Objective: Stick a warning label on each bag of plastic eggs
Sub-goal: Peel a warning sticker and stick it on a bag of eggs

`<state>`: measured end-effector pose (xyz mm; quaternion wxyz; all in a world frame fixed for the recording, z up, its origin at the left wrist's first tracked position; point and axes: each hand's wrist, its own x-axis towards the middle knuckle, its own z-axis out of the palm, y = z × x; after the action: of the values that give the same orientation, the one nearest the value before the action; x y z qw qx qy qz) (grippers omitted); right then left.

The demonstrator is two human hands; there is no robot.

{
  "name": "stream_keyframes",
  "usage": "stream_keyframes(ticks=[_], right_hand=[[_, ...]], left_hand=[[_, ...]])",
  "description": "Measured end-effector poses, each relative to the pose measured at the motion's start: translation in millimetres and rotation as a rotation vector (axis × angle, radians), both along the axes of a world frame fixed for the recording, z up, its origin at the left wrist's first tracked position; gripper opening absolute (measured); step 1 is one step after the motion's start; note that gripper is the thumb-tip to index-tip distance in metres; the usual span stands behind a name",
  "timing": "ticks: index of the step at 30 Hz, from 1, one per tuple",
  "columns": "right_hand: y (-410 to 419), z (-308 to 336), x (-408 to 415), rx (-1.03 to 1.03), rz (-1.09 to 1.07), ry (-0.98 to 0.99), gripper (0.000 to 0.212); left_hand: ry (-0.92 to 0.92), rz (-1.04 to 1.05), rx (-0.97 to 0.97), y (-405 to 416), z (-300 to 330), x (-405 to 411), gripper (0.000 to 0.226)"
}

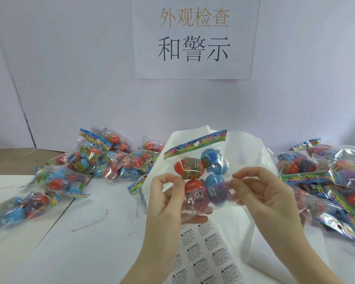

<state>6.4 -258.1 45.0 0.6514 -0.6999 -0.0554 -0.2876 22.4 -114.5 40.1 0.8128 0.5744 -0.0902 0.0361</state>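
Observation:
I hold one clear bag of plastic eggs (203, 171) upright in front of me, with red and blue eggs inside and a colourful header strip on top. My left hand (164, 193) pinches its left edge between thumb and fingers. My right hand (260, 189) pinches its right edge. Under the bag, on the table, lies a sheet of warning labels (203, 253) printed in rows. Whether a label is stuck on the held bag cannot be told.
A heap of egg bags (94, 160) lies at the back left, another heap of egg bags (332, 181) at the right. White wrapping paper (260, 242) spreads under the label sheet. A paper sign (195, 37) hangs on the wall behind.

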Motion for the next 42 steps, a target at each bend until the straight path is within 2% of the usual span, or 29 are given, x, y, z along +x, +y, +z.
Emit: stream_keyframes(ticks=[7,14,17,20,24,27,31,34,37,39,42], right_hand=[[0.7,-5.8,4.7,-0.121,-0.048,0.058,0.026],[-2.4,-0.9,1.2,-0.04,-0.01,0.038,0.024],[-1.0,4.7,-3.3,-0.043,0.008,-0.011,0.033],[-0.8,8.3,-5.2,0.049,-0.008,-0.019,0.034],[-3.7,9.9,-3.9,0.214,0.044,0.102,0.018],[-7.1,8.7,-1.6,0.321,0.105,0.233,0.004],[-6.2,12.2,-2.9,0.35,0.192,0.281,0.02],[-6.2,10.6,-3.0,0.296,0.241,0.303,0.035],[-7.1,6.3,-1.7,0.294,0.248,0.329,0.041],[-8.3,5.5,-1.4,0.338,0.256,0.319,0.035],[-9.3,7.0,-1.7,0.419,0.228,0.257,0.013]], left_hand=[[0.002,0.001,0.01,-0.5,0.4,-0.6,0.027],[-0.022,0.013,0.044,0.0,-0.3,-1.2,0.014],[-0.018,0.016,0.041,-0.3,-0.5,-0.9,0.018],[-0.007,0.016,0.026,-0.1,0.0,-0.5,0.02],[-0.038,0.001,0.046,0.7,1.1,-1.1,0.024],[-0.076,-0.009,0.086,1.0,-0.1,-2.3,0.015],[-0.08,-0.011,0.076,0.0,2.9,-2.9,0.025],[-0.058,-0.016,0.03,-0.4,4.8,-2.5,0.03],[-0.033,-0.061,-0.01,-0.4,4.6,-2.7,0.031],[-0.017,-0.084,-0.027,0.0,4.0,-2.0,0.032],[0.046,-0.081,-0.042,1.2,3.9,0.1,0.032]])
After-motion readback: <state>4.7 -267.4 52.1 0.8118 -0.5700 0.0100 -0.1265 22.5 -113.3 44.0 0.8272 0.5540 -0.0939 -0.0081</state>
